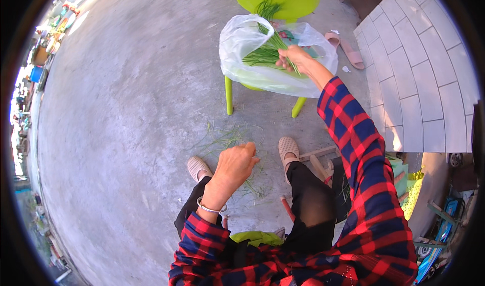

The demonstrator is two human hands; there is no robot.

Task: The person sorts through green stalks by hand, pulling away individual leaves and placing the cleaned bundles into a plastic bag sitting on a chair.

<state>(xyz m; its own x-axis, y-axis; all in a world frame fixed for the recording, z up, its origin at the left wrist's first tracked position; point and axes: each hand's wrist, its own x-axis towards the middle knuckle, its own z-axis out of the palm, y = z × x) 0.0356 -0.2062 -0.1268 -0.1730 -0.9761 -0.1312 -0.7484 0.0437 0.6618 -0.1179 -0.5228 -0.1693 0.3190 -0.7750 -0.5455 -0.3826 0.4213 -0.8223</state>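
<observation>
My right hand (294, 59) grips a bunch of thin green stalks (278, 41), like chives, over the opening of a white plastic bag (237, 64). More green stalks (261, 55) lie inside the bag, which rests on the seat of a lime-green chair (228, 96). The far tips of the held bunch reach towards the chair's backrest (299, 0). Nearer my body, my left hand (235, 163) is raised above the floor with its fingers curled; whether anything thin is between them cannot be told. Loose green stalks (223, 139) are scattered on the concrete below and beyond it.
Pink slippers (352, 55) lie right of the chair, beside a tiled wall (413, 77). A wooden frame (320, 166) stands by my right leg, with a yellow basket (413, 195) farther right. Mixed items, including a blue container (36, 74), line the far left edge.
</observation>
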